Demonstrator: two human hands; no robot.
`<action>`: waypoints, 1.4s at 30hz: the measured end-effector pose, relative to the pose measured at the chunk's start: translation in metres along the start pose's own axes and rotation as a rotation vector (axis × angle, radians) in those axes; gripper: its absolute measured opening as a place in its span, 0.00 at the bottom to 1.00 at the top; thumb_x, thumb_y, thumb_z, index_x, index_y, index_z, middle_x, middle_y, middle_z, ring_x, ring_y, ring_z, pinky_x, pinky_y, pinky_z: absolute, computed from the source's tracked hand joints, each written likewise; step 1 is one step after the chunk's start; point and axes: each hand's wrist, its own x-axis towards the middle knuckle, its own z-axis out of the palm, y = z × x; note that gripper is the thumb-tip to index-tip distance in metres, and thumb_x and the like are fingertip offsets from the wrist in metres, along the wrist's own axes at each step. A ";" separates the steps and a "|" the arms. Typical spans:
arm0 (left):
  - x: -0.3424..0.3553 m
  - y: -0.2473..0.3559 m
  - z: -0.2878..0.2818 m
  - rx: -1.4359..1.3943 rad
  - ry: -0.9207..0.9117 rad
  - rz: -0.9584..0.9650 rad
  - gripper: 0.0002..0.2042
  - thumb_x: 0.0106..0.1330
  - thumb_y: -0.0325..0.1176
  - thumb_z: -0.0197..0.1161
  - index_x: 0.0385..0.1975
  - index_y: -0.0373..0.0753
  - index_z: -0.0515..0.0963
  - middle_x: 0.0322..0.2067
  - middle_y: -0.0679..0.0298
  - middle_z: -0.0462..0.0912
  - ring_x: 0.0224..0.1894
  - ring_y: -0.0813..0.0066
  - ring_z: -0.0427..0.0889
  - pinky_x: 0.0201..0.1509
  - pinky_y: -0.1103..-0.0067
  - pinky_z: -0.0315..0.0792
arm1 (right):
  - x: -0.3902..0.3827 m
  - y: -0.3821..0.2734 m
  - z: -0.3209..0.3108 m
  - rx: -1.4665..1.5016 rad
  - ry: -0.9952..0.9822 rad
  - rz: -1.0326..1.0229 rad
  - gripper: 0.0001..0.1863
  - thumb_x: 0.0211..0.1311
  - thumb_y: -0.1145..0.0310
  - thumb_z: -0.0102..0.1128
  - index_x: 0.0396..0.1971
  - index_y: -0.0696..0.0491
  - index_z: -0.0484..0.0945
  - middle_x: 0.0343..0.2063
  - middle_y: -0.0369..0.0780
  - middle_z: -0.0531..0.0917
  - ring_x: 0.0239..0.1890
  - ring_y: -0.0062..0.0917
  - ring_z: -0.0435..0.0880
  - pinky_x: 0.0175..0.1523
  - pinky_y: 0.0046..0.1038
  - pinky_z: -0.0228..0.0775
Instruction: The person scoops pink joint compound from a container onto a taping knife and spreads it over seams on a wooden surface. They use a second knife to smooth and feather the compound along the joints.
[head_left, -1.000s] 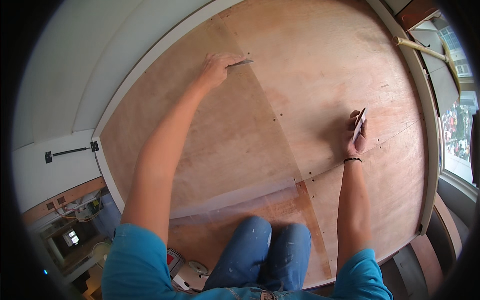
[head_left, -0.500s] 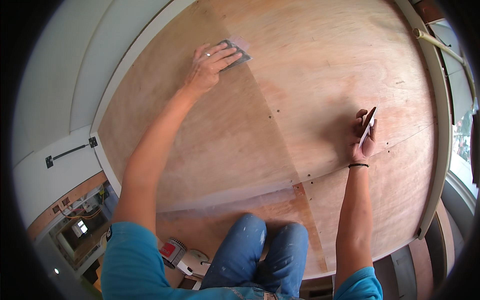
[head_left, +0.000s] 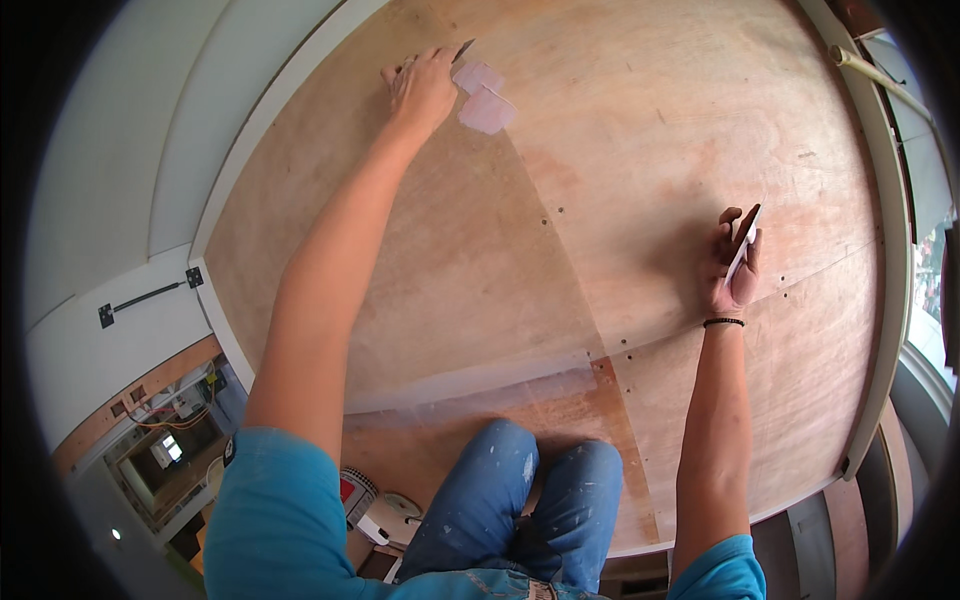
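Dark blade is clamped in grip of L hand, just beside pink patch on wood surface; 2nd blade is clamped in grip of R hand, tilted steeply, prob. so its face is kept off wood.

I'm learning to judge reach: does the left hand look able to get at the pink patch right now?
Probably yes: the left hand, holding a thin blade, is close beside the pink patch on the wooden panel, and nothing visible blocks the way.
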 end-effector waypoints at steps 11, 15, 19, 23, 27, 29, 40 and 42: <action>-0.046 0.064 0.009 0.070 -0.105 0.002 0.26 0.65 0.28 0.55 0.65 0.47 0.76 0.55 0.58 0.82 0.57 0.54 0.80 0.61 0.56 0.62 | -0.001 -0.001 -0.001 0.020 -0.012 -0.008 0.23 0.82 0.50 0.43 0.69 0.40 0.71 0.68 0.37 0.68 0.68 0.45 0.72 0.57 0.51 0.81; -0.096 0.091 0.017 0.039 -0.078 0.040 0.26 0.64 0.26 0.57 0.65 0.44 0.76 0.57 0.59 0.81 0.55 0.56 0.79 0.63 0.58 0.60 | 0.000 -0.001 -0.001 -0.005 -0.012 -0.010 0.24 0.81 0.50 0.44 0.69 0.41 0.71 0.68 0.38 0.68 0.68 0.45 0.72 0.57 0.51 0.81; -0.164 0.135 0.021 -0.023 0.007 0.126 0.23 0.69 0.30 0.54 0.64 0.36 0.75 0.57 0.53 0.79 0.53 0.52 0.77 0.67 0.55 0.58 | 0.001 -0.001 -0.001 0.033 -0.006 -0.014 0.24 0.81 0.50 0.45 0.69 0.42 0.71 0.68 0.38 0.69 0.68 0.46 0.72 0.57 0.51 0.81; -0.240 0.182 0.012 -0.045 -0.072 0.174 0.25 0.68 0.27 0.56 0.66 0.28 0.71 0.60 0.45 0.76 0.57 0.49 0.75 0.67 0.53 0.59 | 0.001 0.000 -0.001 0.013 -0.005 -0.018 0.24 0.81 0.50 0.46 0.69 0.42 0.71 0.67 0.39 0.69 0.66 0.46 0.72 0.57 0.51 0.81; -0.271 0.199 -0.023 -0.201 -0.190 0.193 0.25 0.67 0.23 0.58 0.66 0.33 0.73 0.58 0.49 0.80 0.58 0.56 0.77 0.68 0.56 0.59 | -0.001 -0.002 0.000 0.035 0.022 -0.031 0.23 0.81 0.50 0.47 0.68 0.43 0.72 0.67 0.41 0.71 0.65 0.47 0.73 0.57 0.51 0.81; -0.266 0.188 -0.041 -0.389 -0.186 0.181 0.23 0.69 0.24 0.57 0.65 0.32 0.74 0.55 0.49 0.82 0.58 0.56 0.78 0.69 0.58 0.61 | 0.000 -0.002 0.000 -0.008 0.022 -0.043 0.24 0.80 0.50 0.47 0.68 0.44 0.72 0.66 0.42 0.72 0.65 0.47 0.73 0.58 0.51 0.80; -0.251 0.145 -0.106 -1.373 0.141 -0.126 0.21 0.82 0.36 0.50 0.68 0.31 0.69 0.60 0.57 0.78 0.61 0.70 0.75 0.66 0.75 0.67 | -0.011 0.081 0.068 -0.580 0.539 -0.165 0.27 0.80 0.52 0.47 0.66 0.57 0.70 0.60 0.43 0.81 0.60 0.35 0.83 0.63 0.39 0.80; -0.267 0.147 -0.121 -1.222 0.188 -0.001 0.21 0.83 0.36 0.49 0.68 0.30 0.68 0.60 0.55 0.78 0.62 0.67 0.76 0.66 0.75 0.68 | -0.017 0.145 0.105 -0.588 0.666 -0.192 0.28 0.81 0.52 0.46 0.67 0.58 0.68 0.61 0.45 0.79 0.60 0.34 0.82 0.64 0.36 0.78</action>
